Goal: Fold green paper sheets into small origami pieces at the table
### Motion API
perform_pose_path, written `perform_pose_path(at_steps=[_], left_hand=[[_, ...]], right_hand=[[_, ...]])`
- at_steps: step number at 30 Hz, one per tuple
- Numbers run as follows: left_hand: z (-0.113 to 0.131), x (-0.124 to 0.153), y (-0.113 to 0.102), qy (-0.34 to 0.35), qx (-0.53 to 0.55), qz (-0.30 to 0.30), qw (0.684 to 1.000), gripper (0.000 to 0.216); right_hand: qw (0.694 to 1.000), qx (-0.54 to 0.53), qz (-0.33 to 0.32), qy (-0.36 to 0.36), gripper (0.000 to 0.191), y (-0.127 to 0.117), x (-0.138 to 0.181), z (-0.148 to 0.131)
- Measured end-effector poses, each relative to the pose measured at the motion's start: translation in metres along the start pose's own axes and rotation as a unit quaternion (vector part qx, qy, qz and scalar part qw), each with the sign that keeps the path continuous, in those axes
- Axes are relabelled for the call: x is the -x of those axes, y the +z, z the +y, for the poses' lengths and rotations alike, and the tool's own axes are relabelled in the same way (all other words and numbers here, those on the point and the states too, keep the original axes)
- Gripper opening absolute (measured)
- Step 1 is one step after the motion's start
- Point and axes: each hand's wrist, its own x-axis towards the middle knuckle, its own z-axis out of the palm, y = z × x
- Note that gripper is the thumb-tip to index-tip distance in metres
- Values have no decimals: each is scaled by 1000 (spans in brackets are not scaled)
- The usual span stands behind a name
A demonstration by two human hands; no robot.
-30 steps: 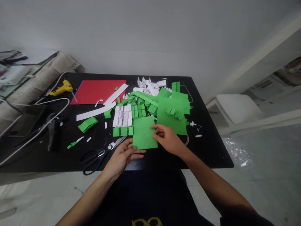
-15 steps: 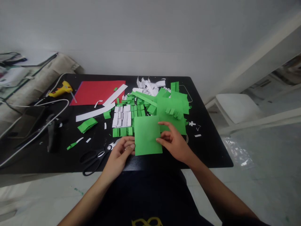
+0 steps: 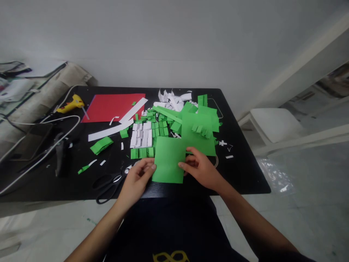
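Observation:
A nearly square sheet of green paper (image 3: 169, 160) is held between my hands near the table's front edge. My left hand (image 3: 140, 174) pinches its left side, thumb on top. On the right side my right hand (image 3: 200, 165) grips it, thumb on the face and fingers partly behind. Black-handled scissors (image 3: 111, 183) lie beside my left hand, their blades partly hidden by it. Beyond the sheet are folded white paper pieces (image 3: 141, 134) and folded green strips (image 3: 160, 128). A larger green sheet (image 3: 196, 123) lies behind my right hand.
Red paper (image 3: 111, 105) lies at the back left, near a yellow glue gun (image 3: 72, 103). White cables (image 3: 68, 133) loop over the left side. Crumpled white paper (image 3: 174, 98) is piled at the back. A white stool (image 3: 275, 123) stands right of the black table (image 3: 245, 174).
The green sheet has tilted and shifted slightly left and toward me. My left thumb now rests on its left edge, and my right hand has moved slightly left along with it.

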Motion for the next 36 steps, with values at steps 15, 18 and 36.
perform_pose_path(at_steps=[15, 18, 36], left_hand=[[19, -10, 13, 96, -13, 44, 994, 55], [12, -4, 18, 66, 12, 23, 997, 54], [0, -4, 10, 20, -37, -10, 999, 42]], right_hand=[[990, 54, 133, 13, 59, -13, -29, 3], [991, 15, 129, 11, 60, -12, -34, -1], [993, -68, 95, -3, 69, -8, -29, -2]])
